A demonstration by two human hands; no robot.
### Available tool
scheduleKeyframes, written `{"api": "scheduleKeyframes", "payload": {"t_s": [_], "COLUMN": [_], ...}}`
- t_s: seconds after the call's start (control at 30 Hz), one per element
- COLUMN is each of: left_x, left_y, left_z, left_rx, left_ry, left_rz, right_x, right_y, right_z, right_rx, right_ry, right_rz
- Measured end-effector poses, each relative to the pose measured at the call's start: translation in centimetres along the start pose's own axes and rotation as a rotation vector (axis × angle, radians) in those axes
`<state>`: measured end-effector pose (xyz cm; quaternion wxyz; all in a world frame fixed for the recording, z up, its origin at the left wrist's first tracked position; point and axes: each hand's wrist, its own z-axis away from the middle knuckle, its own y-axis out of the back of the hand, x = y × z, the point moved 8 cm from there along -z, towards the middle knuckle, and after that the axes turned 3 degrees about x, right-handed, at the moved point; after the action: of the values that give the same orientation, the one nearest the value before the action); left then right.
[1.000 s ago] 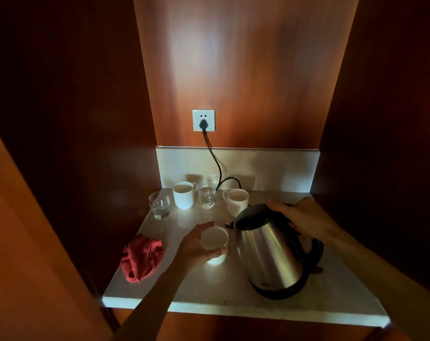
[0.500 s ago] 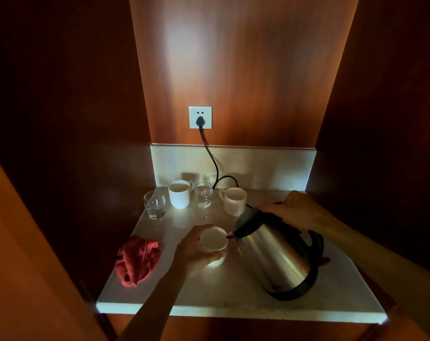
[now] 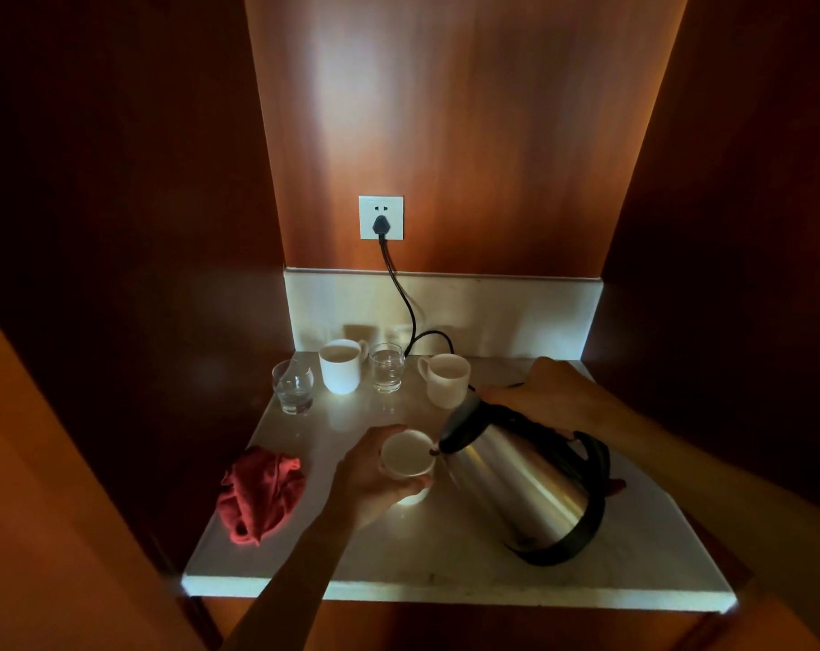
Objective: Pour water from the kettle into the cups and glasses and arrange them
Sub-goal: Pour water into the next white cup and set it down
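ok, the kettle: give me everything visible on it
The kettle has a brushed-steel body with a black lid, handle and bottom rim. It is tilted left, spout at the rim of the white cup in the left hand. The right hand grips its top and handle. No stream is discernible.

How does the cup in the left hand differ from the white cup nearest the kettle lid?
The held cup is gripped by the left hand, at the tilted kettle spout; the back cup stands free. No handle shows on the held cup; the back cup's handle points left. Both are white and upright.
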<state>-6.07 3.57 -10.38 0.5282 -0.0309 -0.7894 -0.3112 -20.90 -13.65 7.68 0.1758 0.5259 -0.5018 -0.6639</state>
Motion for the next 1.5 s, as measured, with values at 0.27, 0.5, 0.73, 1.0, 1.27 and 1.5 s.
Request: {"api": "scheduleKeyframes", "payload": {"t_s": [0.27, 0.5, 0.73, 1.0, 1.27, 1.5], "left_x": [0.1, 0.4, 0.5, 0.6, 0.5, 0.5], "left_y": [0.1, 0.1, 0.1, 0.3, 0.3, 0.3], "left_z": [0.2, 0.3, 0.4, 0.5, 0.5, 0.6], "left_rx": [0.001, 0.005, -0.003, 0.001, 0.001, 0.014], "left_ry": [0.000, 0.011, 0.022, 0.004, 0.008, 0.004], "left_rz": [0.017, -0.007, -0.009, -0.015, -0.007, -0.008], "right_x": [-1.0, -0.8, -2.1, -2.3, -2.8, -3.4], "right_y": [-0.6, -0.9, -0.7, -1.4, -2.1, -2.3], "right_z": [-0.8, -2.3, -3.1, -5.2, -7.0, -7.4], "right_rx": [-0.045, -0.058, -0.087, -0.136, -0.184, -0.219], "right_ry": [0.052, 0.039, 0.086, 0.098, 0.115, 0.121], "right_rz": [0.181, 0.243, 0.312, 0.393, 0.443, 0.517]}}
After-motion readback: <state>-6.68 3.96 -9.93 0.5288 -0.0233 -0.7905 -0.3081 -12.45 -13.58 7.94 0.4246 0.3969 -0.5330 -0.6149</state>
